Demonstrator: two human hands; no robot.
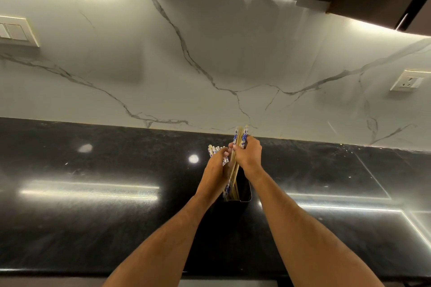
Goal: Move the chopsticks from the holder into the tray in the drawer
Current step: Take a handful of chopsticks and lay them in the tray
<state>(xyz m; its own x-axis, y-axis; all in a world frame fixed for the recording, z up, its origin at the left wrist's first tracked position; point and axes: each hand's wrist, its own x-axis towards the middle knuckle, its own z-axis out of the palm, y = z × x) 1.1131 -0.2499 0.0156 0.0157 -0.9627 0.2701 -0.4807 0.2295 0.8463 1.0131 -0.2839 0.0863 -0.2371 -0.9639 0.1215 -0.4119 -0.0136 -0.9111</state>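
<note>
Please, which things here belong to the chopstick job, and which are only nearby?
For the job: chopsticks, black holder, left hand, right hand.
Only nearby: counter, marble wall, wall switch, wall socket.

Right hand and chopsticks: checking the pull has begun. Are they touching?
Touching. The head view shows the right hand curled round a chopstick bundle whose lower ends are inside the black holder.

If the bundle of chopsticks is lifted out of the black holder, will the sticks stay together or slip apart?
The chopsticks are thin, straight and stiff-looking, so probably light. They are many loose sticks: some fan apart near the left hand, so a few may slide out unless the right hand grips firmly. The holder looks tall and narrow; dragging sticks sideways might tip it.
</note>
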